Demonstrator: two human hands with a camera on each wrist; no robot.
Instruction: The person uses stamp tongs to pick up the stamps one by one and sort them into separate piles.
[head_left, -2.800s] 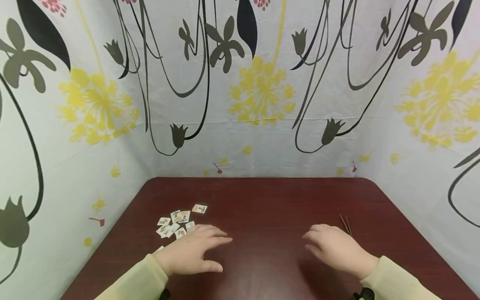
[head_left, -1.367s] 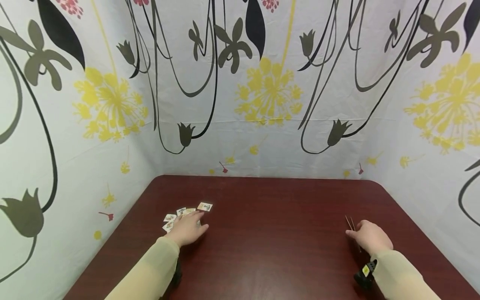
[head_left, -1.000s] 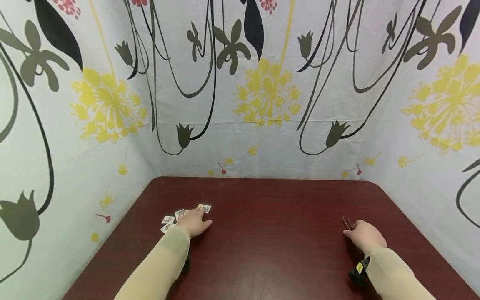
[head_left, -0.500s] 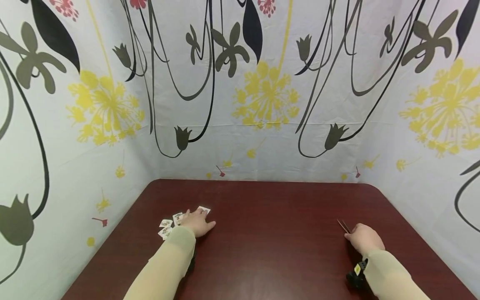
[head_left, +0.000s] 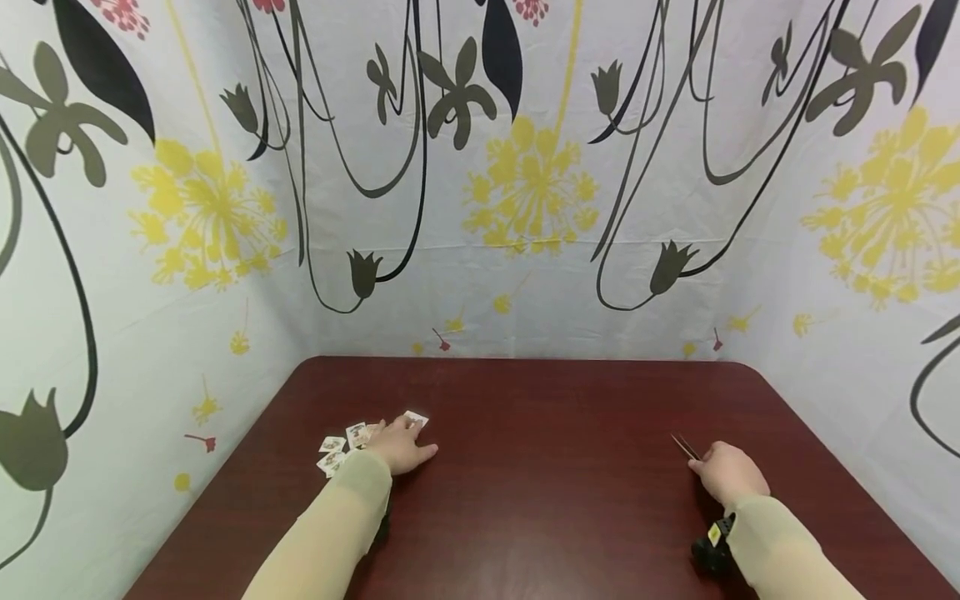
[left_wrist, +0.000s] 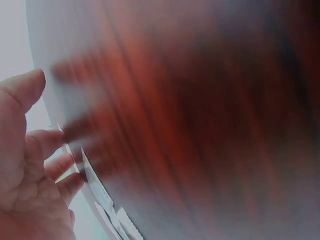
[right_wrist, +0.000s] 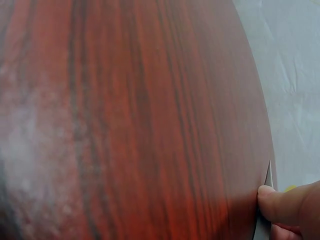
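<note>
My left hand (head_left: 399, 446) reaches over the left part of the table, fingers spread and fingertips on a small white printed card (head_left: 418, 419) at the far end of a scattered group. Other small cards (head_left: 331, 444) lie beside and partly under this hand. In the left wrist view, the fingertips come down at the edge of flat white cards (left_wrist: 97, 182), with the thumb held apart. On the right side, my right hand (head_left: 731, 473) pinches thin metal tweezers (head_left: 684, 447) whose two tips point forward and left. The right wrist view shows the thumb pressed against the tweezers (right_wrist: 262, 227).
The dark red wood-grain table (head_left: 525, 483) has rounded far corners. A white cloth (head_left: 457, 300) with printed flowers hangs around its back and sides. Black wrist cameras (head_left: 712, 550) sit below the sleeves.
The left hand has moved from above the table onto the far card, which has shifted slightly right. The right hand has gone right, gripped the tweezers and turned their tips leftward.
</note>
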